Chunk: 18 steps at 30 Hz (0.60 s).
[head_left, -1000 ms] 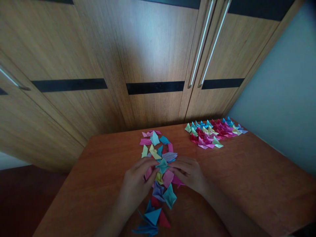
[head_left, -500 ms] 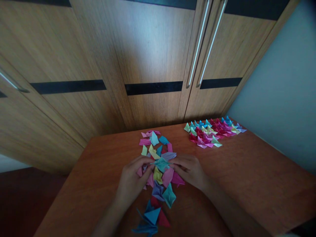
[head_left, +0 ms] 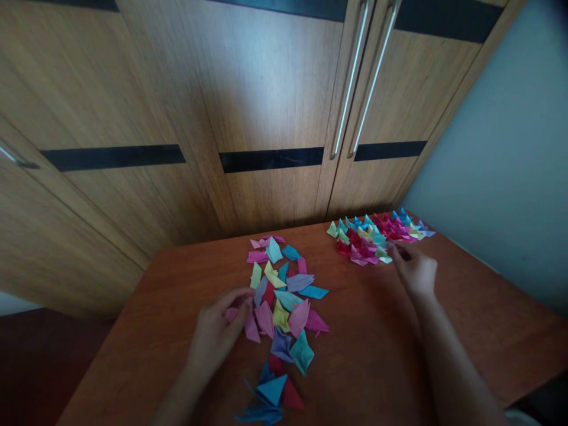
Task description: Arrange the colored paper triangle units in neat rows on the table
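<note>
My right hand (head_left: 412, 269) is at the far right group of small folded origami pieces (head_left: 364, 255), its thumb and fingers pinched at a light teal origami piece (head_left: 380, 236). The fingertips partly cover where they meet the paper. My left hand (head_left: 222, 325) hovers by the left edge of the nearer, looser spread of origami pieces. Its thumb and index finger are curved and slightly apart, with pink paper (head_left: 231, 315) showing behind the gap. Close to it lie a pink folded piece (head_left: 265, 318), a lavender piece (head_left: 261, 291) and a yellow piece (head_left: 281, 316).
The brown wooden table (head_left: 177, 284) stands against a wooden cupboard (head_left: 270, 89) with long metal handles (head_left: 350, 83). A pale wall (head_left: 497, 177) borders the right side. Blue pieces (head_left: 272, 389) and a red piece (head_left: 291, 395) lie at the near edge.
My hands have moved apart. The right one carried the light teal piece from the middle to the far right group; the left one let go of it and shifted left.
</note>
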### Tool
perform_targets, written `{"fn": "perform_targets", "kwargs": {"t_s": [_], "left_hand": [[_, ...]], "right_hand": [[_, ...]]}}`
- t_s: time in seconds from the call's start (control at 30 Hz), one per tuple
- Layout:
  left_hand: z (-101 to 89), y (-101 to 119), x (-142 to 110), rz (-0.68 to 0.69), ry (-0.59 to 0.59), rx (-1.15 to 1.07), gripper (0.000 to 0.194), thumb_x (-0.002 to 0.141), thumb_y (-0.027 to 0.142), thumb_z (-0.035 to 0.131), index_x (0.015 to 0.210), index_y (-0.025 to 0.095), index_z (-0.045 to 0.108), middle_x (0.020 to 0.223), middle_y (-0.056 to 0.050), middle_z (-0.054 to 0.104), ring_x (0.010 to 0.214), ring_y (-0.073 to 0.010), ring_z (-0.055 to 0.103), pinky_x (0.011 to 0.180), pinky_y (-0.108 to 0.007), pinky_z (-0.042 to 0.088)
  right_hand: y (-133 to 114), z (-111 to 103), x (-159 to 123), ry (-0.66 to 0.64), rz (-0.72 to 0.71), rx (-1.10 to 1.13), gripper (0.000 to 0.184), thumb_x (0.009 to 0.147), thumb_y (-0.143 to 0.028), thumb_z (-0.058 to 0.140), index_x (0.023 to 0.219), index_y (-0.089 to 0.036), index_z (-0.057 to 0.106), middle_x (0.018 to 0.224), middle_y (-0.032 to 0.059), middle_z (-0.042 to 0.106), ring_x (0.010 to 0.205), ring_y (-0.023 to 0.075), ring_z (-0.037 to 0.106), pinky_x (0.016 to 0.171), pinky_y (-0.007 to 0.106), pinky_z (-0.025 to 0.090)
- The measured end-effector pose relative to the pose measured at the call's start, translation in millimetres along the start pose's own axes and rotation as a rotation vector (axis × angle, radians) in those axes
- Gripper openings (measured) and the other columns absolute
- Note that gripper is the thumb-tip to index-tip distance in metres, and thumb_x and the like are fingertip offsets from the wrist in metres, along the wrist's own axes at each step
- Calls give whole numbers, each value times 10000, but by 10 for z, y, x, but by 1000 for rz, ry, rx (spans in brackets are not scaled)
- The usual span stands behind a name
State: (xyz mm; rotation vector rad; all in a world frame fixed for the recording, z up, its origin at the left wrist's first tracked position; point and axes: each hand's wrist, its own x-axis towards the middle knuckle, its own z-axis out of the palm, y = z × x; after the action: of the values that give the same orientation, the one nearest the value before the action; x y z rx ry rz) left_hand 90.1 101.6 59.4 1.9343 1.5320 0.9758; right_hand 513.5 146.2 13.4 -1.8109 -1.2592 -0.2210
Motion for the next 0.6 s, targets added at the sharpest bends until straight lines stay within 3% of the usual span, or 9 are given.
{"fn": "perform_targets", "kwargs": {"t_s": [0.1, 0.23, 0.37, 0.6], "left_hand": [[-7, -50, 6, -54, 8, -25, 245, 858, 352, 542, 1006, 213, 678, 969, -44, 750, 887, -208, 705, 776, -300, 559], [-10, -92, 12, -73, 5, -32, 267, 855, 365, 552, 1043, 217, 672, 981, -47, 751, 901, -216, 705, 788, -313, 561], [-30, -113, 13, -75, -7, -8, 268, 867, 367, 541, 1051, 226, 674, 1002, -46, 747, 913, -217, 702, 795, -318, 560], [-58, -108, 21, -65, 7, -2, 285, 867, 400, 543, 1037, 217, 679, 999, -61, 749, 917, -230, 703, 801, -336, 564]], "right_hand": [[312, -31, 75, 33, 169, -196, 442, 830, -473, 506, 978, -131, 744, 806, 115, 733, 746, 249, 674, 657, 291, 466], [440, -11, 57, -122, 318, -419, 426, 808, -490, 525, 1005, -184, 747, 848, 142, 727, 747, 284, 664, 621, 327, 455], [463, 27, 25, -247, 317, -492, 434, 812, -501, 501, 1046, -222, 738, 862, 155, 720, 741, 292, 666, 575, 328, 449], [492, 3, 34, -211, 324, -517, 429, 814, -495, 495, 1045, -226, 738, 873, 153, 719, 767, 309, 671, 590, 344, 462]]}}
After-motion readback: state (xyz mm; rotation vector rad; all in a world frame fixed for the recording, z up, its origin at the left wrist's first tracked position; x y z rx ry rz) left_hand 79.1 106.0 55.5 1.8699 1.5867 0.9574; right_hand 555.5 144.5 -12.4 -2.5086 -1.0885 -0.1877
